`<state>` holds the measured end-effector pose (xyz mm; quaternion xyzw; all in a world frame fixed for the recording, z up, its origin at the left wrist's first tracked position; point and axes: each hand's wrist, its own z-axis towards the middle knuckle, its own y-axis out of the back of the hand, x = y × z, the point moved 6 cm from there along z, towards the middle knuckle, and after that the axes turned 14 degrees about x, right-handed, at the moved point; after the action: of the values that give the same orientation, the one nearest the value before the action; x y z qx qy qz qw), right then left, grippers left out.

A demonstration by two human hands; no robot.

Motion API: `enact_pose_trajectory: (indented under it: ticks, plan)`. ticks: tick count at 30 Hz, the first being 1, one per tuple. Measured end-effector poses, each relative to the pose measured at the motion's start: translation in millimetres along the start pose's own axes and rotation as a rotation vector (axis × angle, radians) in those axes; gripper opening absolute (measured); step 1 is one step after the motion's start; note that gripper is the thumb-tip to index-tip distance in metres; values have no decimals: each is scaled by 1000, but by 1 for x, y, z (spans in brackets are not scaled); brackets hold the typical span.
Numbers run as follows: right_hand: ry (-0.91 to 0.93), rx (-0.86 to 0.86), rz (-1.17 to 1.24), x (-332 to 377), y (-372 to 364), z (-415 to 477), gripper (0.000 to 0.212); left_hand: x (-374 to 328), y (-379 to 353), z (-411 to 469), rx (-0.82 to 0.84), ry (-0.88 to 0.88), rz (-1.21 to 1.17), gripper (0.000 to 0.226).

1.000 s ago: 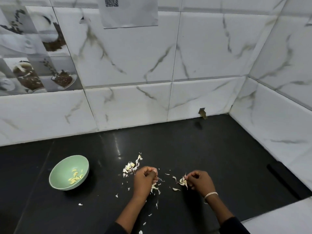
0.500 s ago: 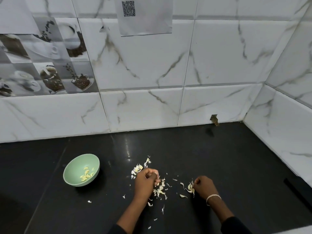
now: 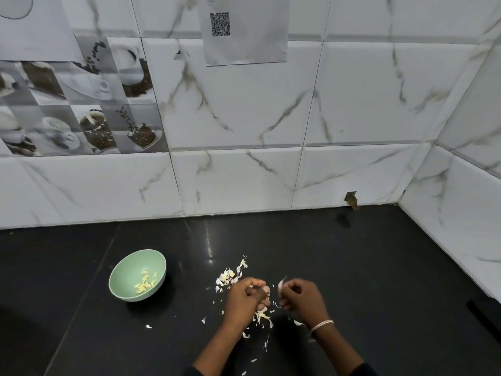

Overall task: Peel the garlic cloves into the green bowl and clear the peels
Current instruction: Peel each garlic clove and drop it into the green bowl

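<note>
A green bowl (image 3: 127, 272) sits on the black counter at the left, with several peeled yellowish garlic cloves (image 3: 145, 283) inside. My left hand (image 3: 244, 297) is curled, its fingertips pinching a garlic clove (image 3: 266, 289). Close to its right, my right hand (image 3: 301, 297) pinches a white piece of peel (image 3: 281, 284). A heap of garlic and peels (image 3: 229, 275) lies just beyond my left hand. More peels (image 3: 263, 317) are scattered under and between my hands.
The black counter (image 3: 352, 267) ends at white marble-tiled walls at the back and right. A small brown thing (image 3: 352, 202) sits at the wall's base. Loose peel flakes (image 3: 148, 326) lie near the bowl and towards the front edge.
My right hand left the peel pile on the counter and came up beside my left hand, holding a peel. The camera view tilted upward and shifted left.
</note>
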<state>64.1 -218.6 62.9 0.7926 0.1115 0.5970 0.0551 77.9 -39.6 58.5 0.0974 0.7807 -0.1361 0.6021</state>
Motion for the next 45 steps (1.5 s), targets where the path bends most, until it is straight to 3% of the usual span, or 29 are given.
enact_pose_trajectory:
  ticks: [7,12,16,18,21,25,30,35,45]
  plan:
    - [100,93,115,31,-41,2,5,-11,13,-6,-51,-63,-37,4]
    - [136,129,-45,38,-52,3,8,-18,25,-8,-82,-63,-33,8]
    - [218,-31,-204,48,-41,2,12,-20,32,-8,-86,-54,9,11]
    - [276,-12,-260,52,-40,1,20,-23,34,-9,-71,-65,82,15]
    - [331,33,-384,55,-44,2,9,-26,33,-9,-28,-76,160,18]
    - [327,30,-507,56,-44,4,13,-31,32,-10,-33,-69,175,14]
    - [303,36,-489,54,-45,6,5,-35,33,-12,-52,-71,161,12]
    - [290,-18,-494,55,-45,8,16,-39,28,-15,-41,-114,194,5]
    - [292,-31,-417,55,-49,6,27,-44,29,-18,-137,-135,295,16]
